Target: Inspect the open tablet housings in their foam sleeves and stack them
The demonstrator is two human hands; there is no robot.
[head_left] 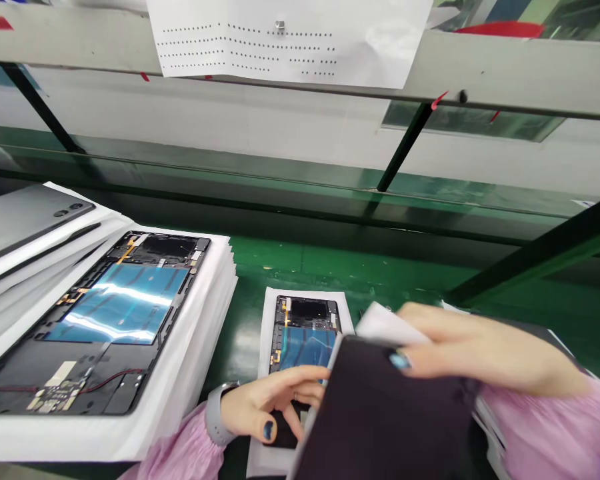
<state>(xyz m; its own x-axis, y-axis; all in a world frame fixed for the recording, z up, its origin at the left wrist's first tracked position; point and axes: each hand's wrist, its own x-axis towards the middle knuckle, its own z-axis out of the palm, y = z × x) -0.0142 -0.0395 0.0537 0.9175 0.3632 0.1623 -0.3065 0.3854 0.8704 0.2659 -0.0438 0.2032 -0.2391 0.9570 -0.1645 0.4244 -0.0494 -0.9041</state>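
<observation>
My right hand (460,343) pinches the top edge of a dark, flat, tablet-sized panel (380,413), thumb on its face. A white sheet (387,325) sticks out behind the panel at that hand. The panel is tilted and slightly blurred. Beneath and behind it lies an opened tablet (305,317) with a blue battery area, on white foam sheeting (267,340). My left hand (275,403) is over the lower part of this tablet, fingers apart and thumb out. Its fingertips reach the panel's left edge, where they are partly hidden; whether they touch it I cannot tell.
On the left, another opened tablet (115,307) tops a stack of white foam sheets (200,347). Beside it lies a grey tablet back (25,213) among more sheets. A dark green frame bar (540,247) slants at the right. A printed paper (290,60) hangs from the shelf beam.
</observation>
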